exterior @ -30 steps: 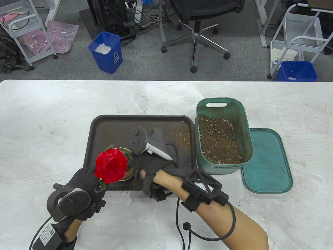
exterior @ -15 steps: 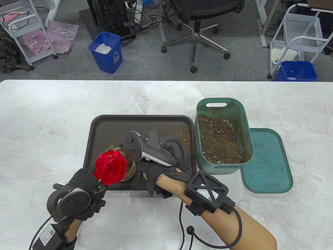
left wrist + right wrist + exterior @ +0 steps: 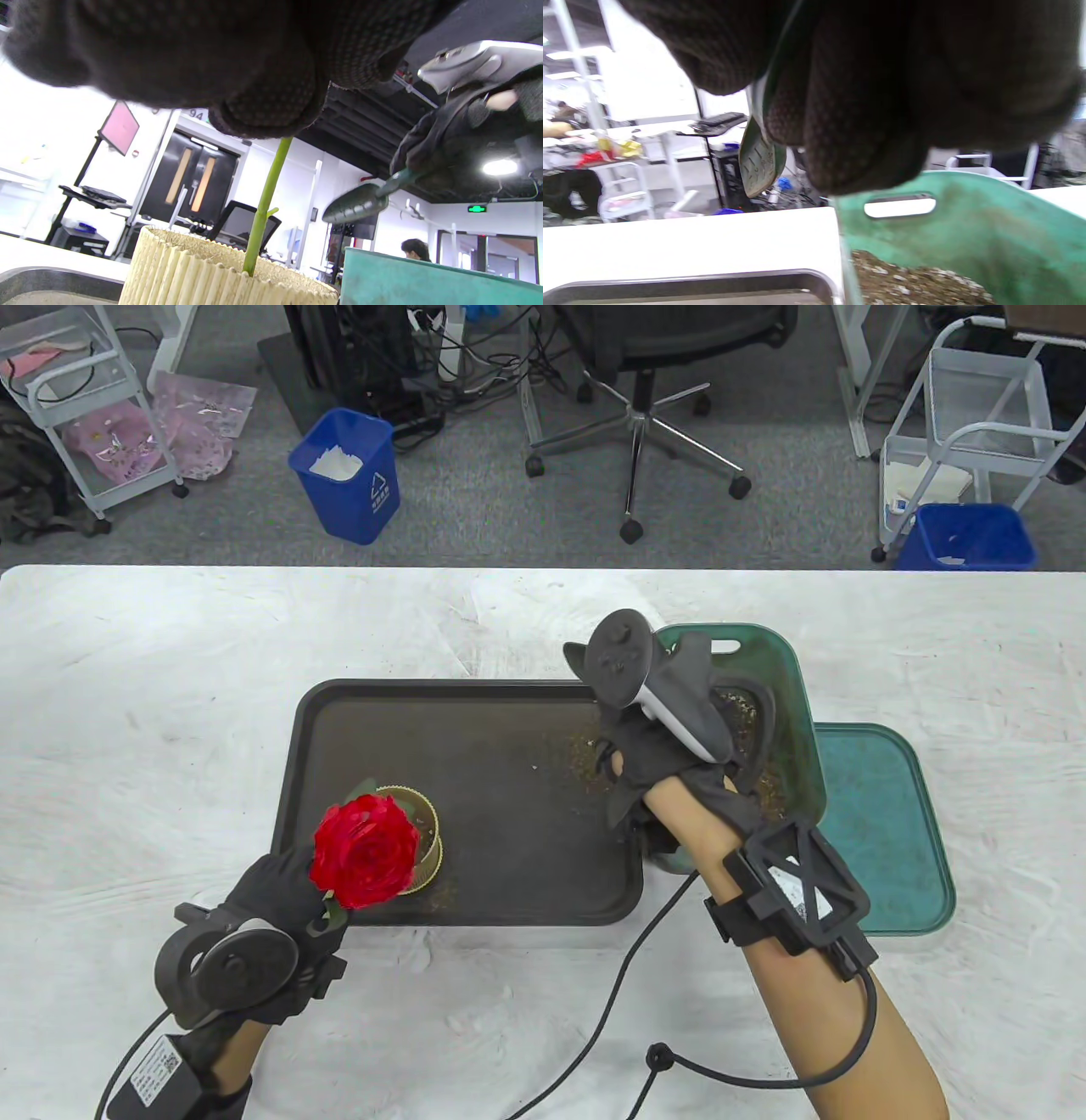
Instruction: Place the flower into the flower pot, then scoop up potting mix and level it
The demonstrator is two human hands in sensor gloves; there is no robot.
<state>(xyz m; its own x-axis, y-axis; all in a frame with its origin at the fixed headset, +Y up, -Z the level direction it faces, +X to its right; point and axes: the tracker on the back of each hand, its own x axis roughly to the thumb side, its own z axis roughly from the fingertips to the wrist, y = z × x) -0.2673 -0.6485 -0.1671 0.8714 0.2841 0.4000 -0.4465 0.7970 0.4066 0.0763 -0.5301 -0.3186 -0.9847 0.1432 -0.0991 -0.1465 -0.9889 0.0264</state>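
Gloved left hand (image 3: 280,891) pinching the smooth green stem (image 3: 265,203) of a red rose (image 3: 365,853), stem standing in the ribbed cream pot (image 3: 428,836) on a dark tray (image 3: 509,797). Right hand (image 3: 653,746) clenched around a green trowel (image 3: 356,203) above the teal bin (image 3: 967,237) of coarse brown mix (image 3: 903,284). Partial "94" legible on a far wall.

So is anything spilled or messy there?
Yes. Some potting mix is scattered on the dark tray, near the side by the green bin, instead of in the flower pot. A few crumbs also lie beside the pot. Nothing looks broken.
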